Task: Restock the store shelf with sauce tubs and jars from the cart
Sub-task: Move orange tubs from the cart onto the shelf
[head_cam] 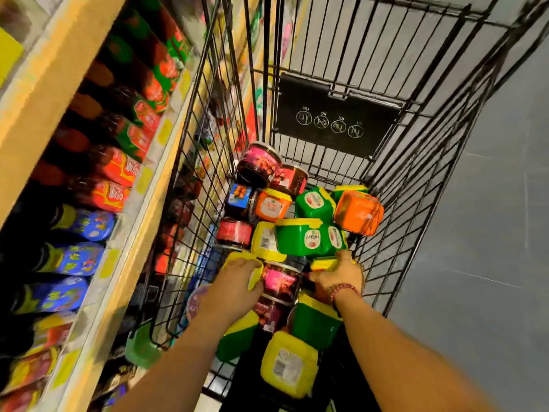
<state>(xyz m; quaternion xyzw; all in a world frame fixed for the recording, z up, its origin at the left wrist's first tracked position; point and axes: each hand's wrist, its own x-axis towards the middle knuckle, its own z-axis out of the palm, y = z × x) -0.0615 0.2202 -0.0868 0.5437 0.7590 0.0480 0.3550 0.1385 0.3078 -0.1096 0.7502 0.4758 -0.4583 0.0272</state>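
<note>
Two grips inside cart (335,93): left hand (234,282) clamps left tub (256,276), right hand (341,276) clamps right tub (322,264)

this is looking like a grocery shop aisle: a long shelf (124,242) is running down the left side, carrying packed rows of matching red-labelled jars (118,168) and blue-labelled jars (86,224), with yellow price tags (144,179) sitting along its front edge. a black wire shopping cart (416,179) is standing just beside it on a grey floor (490,233), bearing a plaque (335,114) of crossed-out warning symbols and holding a heap of green, orange and yellow tubs (300,236) and dark jars (261,162)
</note>
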